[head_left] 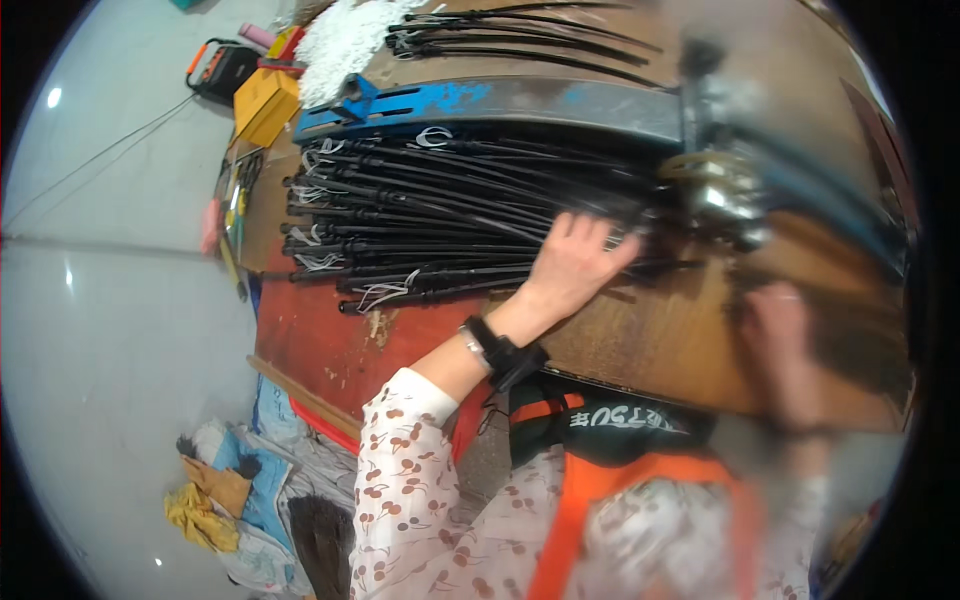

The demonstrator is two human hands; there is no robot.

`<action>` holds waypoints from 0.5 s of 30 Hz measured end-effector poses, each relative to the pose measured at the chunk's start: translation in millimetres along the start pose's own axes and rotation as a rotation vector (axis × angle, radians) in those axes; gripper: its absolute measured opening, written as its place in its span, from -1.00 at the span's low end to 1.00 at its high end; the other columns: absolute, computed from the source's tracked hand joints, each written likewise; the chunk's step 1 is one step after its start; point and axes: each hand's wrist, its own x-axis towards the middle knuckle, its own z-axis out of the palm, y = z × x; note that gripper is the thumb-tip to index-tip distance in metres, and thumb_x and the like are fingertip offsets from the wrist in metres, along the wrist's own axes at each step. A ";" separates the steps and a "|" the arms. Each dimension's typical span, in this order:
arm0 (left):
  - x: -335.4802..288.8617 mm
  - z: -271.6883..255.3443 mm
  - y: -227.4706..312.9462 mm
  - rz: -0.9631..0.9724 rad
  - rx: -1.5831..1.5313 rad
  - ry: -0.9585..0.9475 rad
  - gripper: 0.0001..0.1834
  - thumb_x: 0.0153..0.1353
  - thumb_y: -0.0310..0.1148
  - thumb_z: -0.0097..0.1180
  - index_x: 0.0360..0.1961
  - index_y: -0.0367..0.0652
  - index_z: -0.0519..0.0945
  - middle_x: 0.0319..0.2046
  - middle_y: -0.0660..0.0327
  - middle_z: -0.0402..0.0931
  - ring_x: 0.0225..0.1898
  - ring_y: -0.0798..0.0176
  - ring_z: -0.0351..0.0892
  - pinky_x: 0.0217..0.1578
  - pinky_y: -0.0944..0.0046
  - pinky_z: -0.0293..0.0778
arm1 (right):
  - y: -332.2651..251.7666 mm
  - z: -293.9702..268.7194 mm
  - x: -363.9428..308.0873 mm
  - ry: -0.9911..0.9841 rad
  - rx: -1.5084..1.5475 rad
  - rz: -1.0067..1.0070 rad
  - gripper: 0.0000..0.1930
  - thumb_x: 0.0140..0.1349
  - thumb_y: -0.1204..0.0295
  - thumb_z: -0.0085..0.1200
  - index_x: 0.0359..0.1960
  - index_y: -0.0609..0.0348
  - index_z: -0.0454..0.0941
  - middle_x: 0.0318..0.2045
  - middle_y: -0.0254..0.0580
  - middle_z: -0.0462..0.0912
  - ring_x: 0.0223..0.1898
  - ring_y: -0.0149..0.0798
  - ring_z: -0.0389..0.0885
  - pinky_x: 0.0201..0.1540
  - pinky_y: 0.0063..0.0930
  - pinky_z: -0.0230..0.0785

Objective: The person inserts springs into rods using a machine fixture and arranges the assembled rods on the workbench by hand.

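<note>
Many slim black rods (400, 220) lie side by side on the table, several with thin white loops near their left ends. My left hand (580, 255) reaches over their right part, fingers bent around a black rod whose gripped portion is mostly hidden. Just beyond this hand stands a shiny metal clamp-like fixture (715, 195), joined to a long grey-and-blue metal bar (500, 108). To the right, near the table's front part, my right hand (780, 320) is smeared by motion, and whatever may be in it cannot be made out.
More black rods (520, 40) lie behind the bar, beside a heap of small white pieces (345, 50). A yellow box (268, 105) and hand tools (238, 205) are at the left edge. Cloths and bags (235, 490) lie low on the left.
</note>
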 end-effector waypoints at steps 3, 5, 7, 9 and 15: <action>-10.1 -5.7 -2.7 -0.015 -0.081 -0.043 -0.46 0.02 -0.08 0.26 0.10 0.21 0.55 0.00 0.12 0.45 0.08 0.08 0.38 0.08 -0.04 0.24 | -10.8 -9.0 11.5 0.017 0.013 0.033 -0.69 -0.12 0.61 0.27 -0.27 0.19 0.52 -0.36 -0.09 0.52 -0.31 0.04 0.48 -0.28 -0.12 0.36; -22.8 -1.9 -1.8 -0.014 -0.096 -0.012 -0.14 -0.24 0.20 0.41 0.21 0.37 0.48 0.27 0.17 0.26 0.33 0.04 0.11 0.27 -0.18 -0.06 | -14.0 -11.9 9.8 0.063 0.034 0.011 -0.72 -0.11 0.54 0.34 -0.33 0.18 0.53 -0.39 -0.12 0.51 -0.34 0.01 0.47 -0.31 -0.15 0.35; -26.9 -8.3 -0.7 -0.011 -0.146 0.081 -0.36 -0.14 0.11 0.39 0.04 0.29 0.55 0.16 0.22 0.34 0.24 0.08 0.22 0.20 -0.11 0.01 | -19.4 -11.8 12.5 0.055 0.033 0.019 -0.72 -0.11 0.54 0.34 -0.34 0.18 0.53 -0.40 -0.13 0.50 -0.34 0.00 0.47 -0.32 -0.16 0.35; -43.3 -1.3 4.8 -0.023 -0.113 0.193 -0.50 -0.11 0.03 0.40 -0.11 0.22 0.59 0.03 0.27 0.40 0.11 0.12 0.31 0.11 -0.06 0.09 | -10.5 -5.4 6.7 0.059 0.070 -0.013 -0.76 -0.09 0.52 0.34 -0.40 0.16 0.52 -0.43 -0.15 0.47 -0.35 -0.02 0.47 -0.35 -0.19 0.35; -56.1 -17.6 29.7 -0.110 -0.129 0.064 -0.73 -0.02 -0.25 0.37 -0.33 -0.10 0.58 -0.36 0.31 0.45 -0.22 0.21 0.44 -0.20 0.15 0.31 | -14.4 -3.3 -4.9 -0.020 0.175 0.072 -0.82 0.03 0.37 0.32 -0.45 0.09 0.53 -0.51 -0.19 0.49 -0.42 -0.05 0.51 -0.42 -0.19 0.38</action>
